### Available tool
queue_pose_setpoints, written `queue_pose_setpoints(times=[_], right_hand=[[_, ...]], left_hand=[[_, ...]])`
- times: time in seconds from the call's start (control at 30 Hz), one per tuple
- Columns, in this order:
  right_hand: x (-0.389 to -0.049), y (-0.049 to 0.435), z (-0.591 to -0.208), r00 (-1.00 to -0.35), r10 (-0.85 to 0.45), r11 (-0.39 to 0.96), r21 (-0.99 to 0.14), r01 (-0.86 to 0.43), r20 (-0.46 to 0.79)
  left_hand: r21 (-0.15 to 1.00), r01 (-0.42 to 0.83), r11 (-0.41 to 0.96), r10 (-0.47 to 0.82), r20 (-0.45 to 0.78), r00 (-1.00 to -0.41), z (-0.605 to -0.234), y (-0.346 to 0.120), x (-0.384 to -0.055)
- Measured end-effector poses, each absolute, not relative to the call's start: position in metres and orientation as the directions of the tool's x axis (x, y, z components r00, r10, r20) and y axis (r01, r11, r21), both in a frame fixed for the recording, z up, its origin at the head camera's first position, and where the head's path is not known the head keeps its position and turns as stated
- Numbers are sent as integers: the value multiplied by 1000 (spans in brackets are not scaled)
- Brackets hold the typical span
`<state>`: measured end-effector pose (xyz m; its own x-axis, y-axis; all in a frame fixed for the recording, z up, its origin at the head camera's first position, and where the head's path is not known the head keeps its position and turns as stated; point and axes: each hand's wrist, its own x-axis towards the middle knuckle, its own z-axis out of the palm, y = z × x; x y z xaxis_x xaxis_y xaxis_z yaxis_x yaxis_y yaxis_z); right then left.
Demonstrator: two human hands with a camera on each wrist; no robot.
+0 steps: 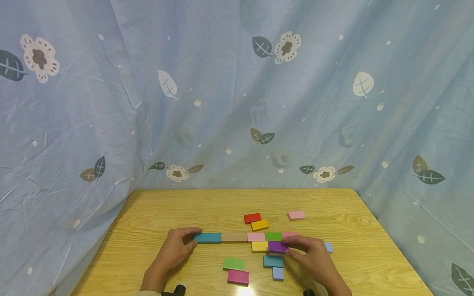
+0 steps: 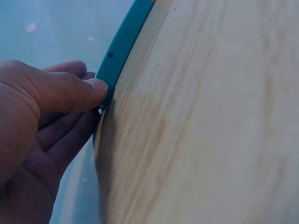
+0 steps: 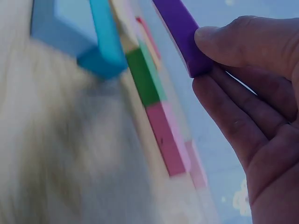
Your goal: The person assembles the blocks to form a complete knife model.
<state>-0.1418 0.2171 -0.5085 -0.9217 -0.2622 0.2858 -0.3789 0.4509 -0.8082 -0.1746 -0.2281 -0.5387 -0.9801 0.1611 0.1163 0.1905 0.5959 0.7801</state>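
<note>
Pale wood-grain tabletop (image 1: 155,213), glossy, backed by a creased blue curtain (image 1: 229,102) printed with leaves and flowers. A row of flat rectangular painted blocks runs across the middle: teal block (image 1: 207,237), tan block (image 1: 234,237), pink block (image 1: 256,237), green block (image 1: 273,236), end to end and touching. Left hand (image 1: 174,250) sits at the row's left end, thumb and fingers pinching the teal block; the left wrist view shows the thumb tip pressed on its edge. Right hand (image 1: 314,259) grasps the purple block (image 1: 277,247), which lies just in front of the row, touching a yellow block (image 1: 259,246) on its left; the right wrist view shows thumb above, fingers below. Loose pieces crowd the near side: a second green block (image 1: 233,264), magenta block (image 1: 238,277), another teal piece (image 1: 273,261), pale blue block (image 1: 278,273). Behind the row, a red block (image 1: 252,218) and a second yellow one (image 1: 260,225) touch; a lone pink piece (image 1: 296,215) lies apart, right. All matte-painted, sharp-cornered, thin.
</note>
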Motion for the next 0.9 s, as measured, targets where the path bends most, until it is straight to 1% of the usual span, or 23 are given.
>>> queue_pose_setpoints(times=[0.2,0.3,0.43,0.6,0.77,0.9], right_hand=[[-153,190,-505,-910,-347,428,-824,-370,229],[-159,177,-505,-883,-403,414,-812,-411,241],[-165,159,-508,-852,-447,403,-790,-463,272],[-170,142,-511,-822,-476,379,-770,-512,312],[-174,130,-515,-815,-486,339,-791,-509,316],[-176,123,-519,-815,-491,341,-793,-505,308]], left_hand=[[778,197,597,158,127,-979,-539,-228,-175],[778,192,598,153,125,-980,-539,-228,-176],[777,191,599,150,125,-981,-540,-229,-176],[772,209,601,161,139,-977,-541,-229,-177],[772,211,599,161,142,-977,-540,-229,-177],[777,202,596,155,135,-979,-540,-229,-177]])
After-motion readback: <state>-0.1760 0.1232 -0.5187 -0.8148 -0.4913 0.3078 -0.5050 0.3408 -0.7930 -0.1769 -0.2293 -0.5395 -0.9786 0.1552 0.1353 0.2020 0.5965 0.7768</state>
